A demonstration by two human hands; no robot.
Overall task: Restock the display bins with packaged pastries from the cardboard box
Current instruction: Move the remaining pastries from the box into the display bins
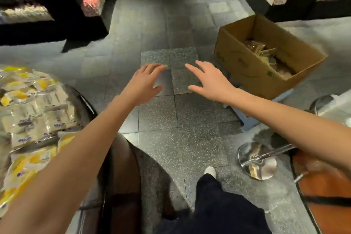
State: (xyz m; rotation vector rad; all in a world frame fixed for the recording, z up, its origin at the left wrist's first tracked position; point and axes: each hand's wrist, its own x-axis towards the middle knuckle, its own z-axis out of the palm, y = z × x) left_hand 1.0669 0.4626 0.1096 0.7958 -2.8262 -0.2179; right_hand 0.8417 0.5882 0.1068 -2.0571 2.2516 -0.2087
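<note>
Right grip (210, 81) splayed; box (245, 66) seemingly diagonal.

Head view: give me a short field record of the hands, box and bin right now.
cardboard box: front right, top open
box contents: a few brownish packets low inside
display bin: left, heaped with yellow and white packs
left hand: open, empty, over the floor
right hand: open, empty, nearer the box, not touching it
likely next: a reach into the box
</note>
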